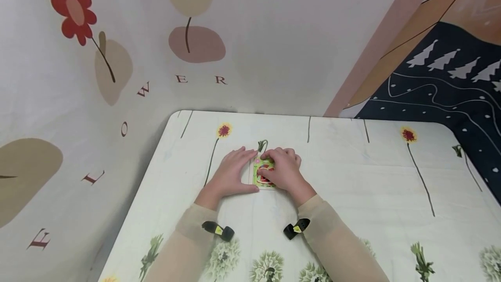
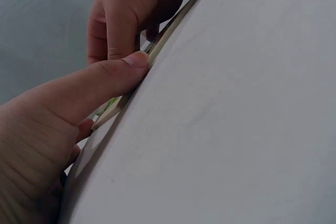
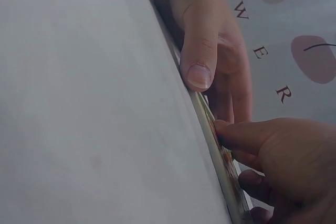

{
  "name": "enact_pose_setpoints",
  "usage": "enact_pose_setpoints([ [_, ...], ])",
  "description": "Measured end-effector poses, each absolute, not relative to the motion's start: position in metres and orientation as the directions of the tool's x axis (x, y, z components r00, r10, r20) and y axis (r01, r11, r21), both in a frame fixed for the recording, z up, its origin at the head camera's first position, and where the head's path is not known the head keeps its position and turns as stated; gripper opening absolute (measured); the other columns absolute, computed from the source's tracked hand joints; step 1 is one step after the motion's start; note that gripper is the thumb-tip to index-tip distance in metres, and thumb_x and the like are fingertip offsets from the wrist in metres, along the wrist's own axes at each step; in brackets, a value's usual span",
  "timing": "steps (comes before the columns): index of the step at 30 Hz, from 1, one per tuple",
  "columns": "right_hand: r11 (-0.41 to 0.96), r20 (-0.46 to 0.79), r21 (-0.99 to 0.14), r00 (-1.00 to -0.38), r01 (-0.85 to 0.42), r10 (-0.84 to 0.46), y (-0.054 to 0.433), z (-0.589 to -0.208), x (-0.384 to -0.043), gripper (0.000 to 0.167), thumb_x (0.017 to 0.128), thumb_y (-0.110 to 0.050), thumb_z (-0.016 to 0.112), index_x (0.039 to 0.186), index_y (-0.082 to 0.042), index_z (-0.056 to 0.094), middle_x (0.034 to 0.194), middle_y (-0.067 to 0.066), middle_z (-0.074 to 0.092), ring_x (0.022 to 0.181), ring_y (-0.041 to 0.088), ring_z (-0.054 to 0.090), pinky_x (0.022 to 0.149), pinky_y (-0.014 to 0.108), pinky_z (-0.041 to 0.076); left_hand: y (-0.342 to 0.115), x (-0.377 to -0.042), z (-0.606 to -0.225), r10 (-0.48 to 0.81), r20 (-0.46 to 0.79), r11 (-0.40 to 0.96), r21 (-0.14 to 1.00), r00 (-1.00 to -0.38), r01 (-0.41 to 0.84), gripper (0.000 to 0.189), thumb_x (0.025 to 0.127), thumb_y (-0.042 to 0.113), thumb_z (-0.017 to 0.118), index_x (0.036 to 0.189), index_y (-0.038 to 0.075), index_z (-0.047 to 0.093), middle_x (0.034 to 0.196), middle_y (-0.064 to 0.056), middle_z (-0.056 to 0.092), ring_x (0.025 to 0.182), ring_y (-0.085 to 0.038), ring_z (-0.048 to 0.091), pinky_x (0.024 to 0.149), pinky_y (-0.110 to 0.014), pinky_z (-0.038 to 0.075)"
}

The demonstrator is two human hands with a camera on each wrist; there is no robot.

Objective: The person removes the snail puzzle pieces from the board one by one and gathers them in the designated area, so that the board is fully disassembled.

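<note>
White flower-print table [image 1: 352, 173]; pale lettered backdrop [image 1: 274, 47] behind; dark tree-print panel [image 1: 434, 82] right.

The left grip [image 1: 235, 173] is spread, thumb [image 1: 247, 189] well apart; the right grip [image 1: 286, 169] curls, both forearms [image 1: 344, 238] angled inward.

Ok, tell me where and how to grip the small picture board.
Likely best to pinch the picture board by its near and far edges, coming from its left: it lies flat and thin, so its edges give the best purchase. The left hand spans that left side, while the right hand covers much of the right.
</note>
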State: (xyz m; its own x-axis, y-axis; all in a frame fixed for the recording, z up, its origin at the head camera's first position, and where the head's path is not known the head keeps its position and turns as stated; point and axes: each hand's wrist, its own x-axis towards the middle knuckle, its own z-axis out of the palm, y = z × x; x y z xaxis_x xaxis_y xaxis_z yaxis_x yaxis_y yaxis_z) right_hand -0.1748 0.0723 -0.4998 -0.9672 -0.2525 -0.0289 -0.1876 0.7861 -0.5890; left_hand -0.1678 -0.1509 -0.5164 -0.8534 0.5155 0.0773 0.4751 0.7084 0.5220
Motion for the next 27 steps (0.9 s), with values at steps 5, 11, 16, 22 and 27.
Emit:
enact_pose_setpoints([
  [5,0.778,-0.037,-0.602,-0.966,-0.182,-0.254,0.0708,-0.4994,-0.1742,0.041,0.09,-0.036,0.088,0.125,-0.021,0.073,0.109,-0.001,0.063,0.13,0.037,0.043,0.112,0.061,0.024,-0.1511,-0.1667,-0.5171,0.509,0.068,0.713,0.525,-0.858,0.464,0.109,0.076,0.057,0.09,0.164,0.014,0.044,0.166,-0.008,0.046,0.16,-0.033,0.024,0.13,-0.054,0.015],
  [11,0.767,-0.031,-0.614,-0.966,-0.186,-0.259,0.0692,-0.5006,-0.1747,0.041,0.09,-0.032,0.088,0.124,-0.018,0.071,0.113,0.002,0.064,0.131,0.038,0.043,0.113,0.063,0.024,-0.1513,-0.1665,-0.5182,0.506,0.079,0.708,0.532,-0.859,0.465,0.108,0.076,0.058,0.09,0.164,0.014,0.045,0.165,-0.007,0.046,0.16,-0.033,0.025,0.13,-0.055,0.015],
  [16,0.754,-0.025,-0.632,-0.967,-0.181,-0.254,0.0685,-0.4988,-0.1753,0.041,0.089,-0.03,0.09,0.122,-0.016,0.07,0.11,0.0,0.065,0.13,0.036,0.044,0.113,0.063,0.023,-0.1511,-0.1663,-0.5172,0.505,0.085,0.705,0.533,-0.859,0.467,0.108,0.076,0.058,0.09,0.164,0.015,0.044,0.166,-0.008,0.046,0.16,-0.034,0.025,0.129,-0.057,0.016],
  [22,0.736,-0.032,-0.655,-0.967,-0.171,-0.254,0.0687,-0.4971,-0.1754,0.04,0.088,-0.029,0.091,0.119,-0.016,0.069,0.105,-0.003,0.064,0.127,0.034,0.044,0.114,0.062,0.021,-0.1504,-0.1667,-0.5165,0.506,0.076,0.711,0.527,-0.859,0.466,0.108,0.076,0.057,0.09,0.164,0.015,0.044,0.166,-0.008,0.045,0.16,-0.033,0.025,0.129,-0.056,0.016],
  [27,0.738,0.018,-0.635,-0.959,-0.228,-0.281,0.0706,-0.5008,-0.1771,0.041,0.088,-0.03,0.091,0.121,-0.015,0.071,0.116,0.0,0.069,0.128,0.033,0.047,0.114,0.063,0.023,-0.1499,-0.1667,-0.5163,0.503,0.072,0.713,0.529,-0.861,0.461,0.108,0.076,0.057,0.09,0.164,0.015,0.044,0.166,-0.008,0.045,0.16,-0.034,0.025,0.13,-0.056,0.016],
])
